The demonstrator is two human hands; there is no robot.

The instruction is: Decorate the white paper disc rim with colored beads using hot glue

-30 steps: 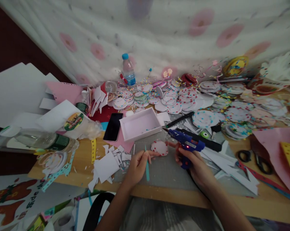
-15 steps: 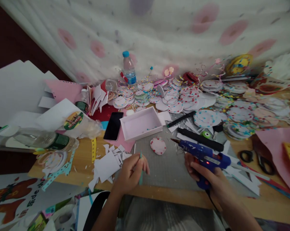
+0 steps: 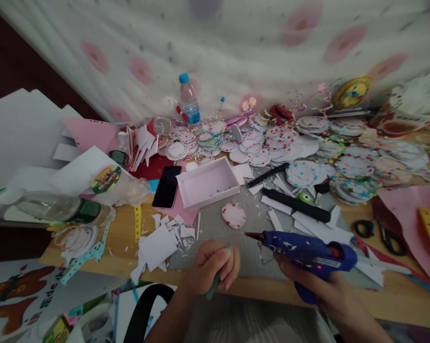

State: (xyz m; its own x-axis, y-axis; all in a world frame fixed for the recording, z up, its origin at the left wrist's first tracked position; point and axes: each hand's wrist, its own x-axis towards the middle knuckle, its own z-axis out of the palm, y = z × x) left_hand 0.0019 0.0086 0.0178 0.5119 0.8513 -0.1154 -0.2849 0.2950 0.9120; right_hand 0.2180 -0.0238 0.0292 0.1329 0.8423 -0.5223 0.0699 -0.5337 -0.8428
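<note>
In my right hand (image 3: pixel 316 281) is a blue hot glue gun (image 3: pixel 304 250), its dark nozzle pointing left and a small red light glowing on its side. Closer to the table's front edge, my left hand (image 3: pixel 215 264) is closed around a thin green strip (image 3: pixel 214 286), whose lower end sticks out below the fingers. A round white paper disc with red dots round its rim (image 3: pixel 234 215) lies on the grey mat (image 3: pixel 215 224) just beyond both hands. Behind it stands a shallow white box (image 3: pixel 207 183) with a few tiny blue beads inside.
A black phone (image 3: pixel 167 186) and white paper scraps (image 3: pixel 159 247) lie at left. Many decorated paper discs (image 3: pixel 250 143) are heaped along the back beside a water bottle (image 3: pixel 189 100). Black-handled scissors (image 3: pixel 365 228) and paper strips lie at right. A large bottle (image 3: pixel 68 207) rests at far left.
My left hand has moved right with the green strip, which now tilts. The glue gun has come lower and nearer, its nozzle now close to the left hand. The disc stays put.
</note>
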